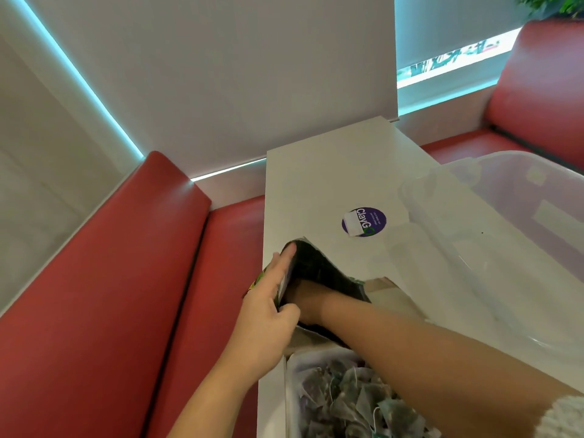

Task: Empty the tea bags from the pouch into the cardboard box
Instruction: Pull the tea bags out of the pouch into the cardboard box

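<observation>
— Dark-lined pouch [319, 270]: where?
— At the left edge of the white table [316, 184], just beyond the cardboard box [308, 339], mouth gaping wide toward the box.
— Held how?
— By the left hand [268, 314]: fingers [286, 257] laid straight along the printed outer face, thumb hooked over the rim, pinching that side wall.
— And the right hand [308, 300]?
— Pushed deep into the pouch mouth, up to the wrist. Fingers hidden in the dark inside; impossible to tell whether curled round anything or slack.
— Tea bags [347, 399]?
— Heaped in the box, at the near edge of the table, partly under the right forearm. Pyramid-shaped, greyish mesh, thin strings tangled among them. Inside of the pouch too dark to show any.
— Box itself?
— Open at the top, a tan flap showing between pouch and heap, pale lining round the heap.
— Anything else on the table?
— Round purple sticker [374, 221] mid-table, beyond the pouch, a white scrap stuck across it. Clear plastic tub [512, 248] along the right edge, close beside the right forearm.
— Around the table?
— Red padded bench [110, 279] along the left and far sides.
</observation>
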Demonstrator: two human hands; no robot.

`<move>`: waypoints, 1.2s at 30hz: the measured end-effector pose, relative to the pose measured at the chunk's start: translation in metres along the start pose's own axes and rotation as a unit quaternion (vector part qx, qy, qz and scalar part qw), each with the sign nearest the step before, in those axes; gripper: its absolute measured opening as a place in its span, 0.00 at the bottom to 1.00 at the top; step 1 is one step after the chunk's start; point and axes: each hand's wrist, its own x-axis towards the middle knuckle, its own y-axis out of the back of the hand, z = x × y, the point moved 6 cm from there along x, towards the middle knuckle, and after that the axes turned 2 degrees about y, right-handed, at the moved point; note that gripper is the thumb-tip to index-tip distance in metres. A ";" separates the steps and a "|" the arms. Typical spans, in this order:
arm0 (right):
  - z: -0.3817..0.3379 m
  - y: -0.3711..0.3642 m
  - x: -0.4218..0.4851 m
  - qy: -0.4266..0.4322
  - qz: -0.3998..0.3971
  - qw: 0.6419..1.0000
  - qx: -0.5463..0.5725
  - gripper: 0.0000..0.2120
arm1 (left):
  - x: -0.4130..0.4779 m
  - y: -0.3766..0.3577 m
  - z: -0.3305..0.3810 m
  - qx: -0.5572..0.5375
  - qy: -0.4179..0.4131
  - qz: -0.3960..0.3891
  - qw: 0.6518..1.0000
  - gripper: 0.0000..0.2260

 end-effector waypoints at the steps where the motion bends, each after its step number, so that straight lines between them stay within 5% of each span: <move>1: -0.002 0.007 -0.007 0.013 -0.002 0.999 -0.033 0.16 | 0.001 0.000 0.000 0.007 -0.002 0.003 1.000 0.40; 4: -0.004 0.036 -0.044 0.050 0.031 0.995 -0.075 0.10 | 0.004 0.002 -0.005 0.019 0.003 0.000 1.000 0.40; 8: 0.004 0.072 -0.111 0.129 0.156 0.979 0.010 0.07 | 0.007 0.003 -0.011 0.034 -0.002 -0.006 0.999 0.39; 14: 0.018 0.091 -0.193 0.176 0.206 0.954 0.125 0.05 | 0.008 -0.002 -0.013 0.043 -0.018 -0.006 0.999 0.38; 21: -0.004 0.023 -0.188 0.233 0.143 0.958 0.092 0.04 | 0.012 -0.007 -0.011 0.024 -0.003 -0.014 1.000 0.37; 30: 0.018 -0.020 -0.152 0.170 0.055 0.982 0.068 0.19 | 0.009 0.003 -0.019 0.003 0.014 0.001 1.000 0.37; 36: 0.021 -0.040 -0.163 0.179 -0.075 0.981 -0.028 0.26 | 0.009 -0.005 -0.010 0.011 -0.001 -0.006 1.000 0.37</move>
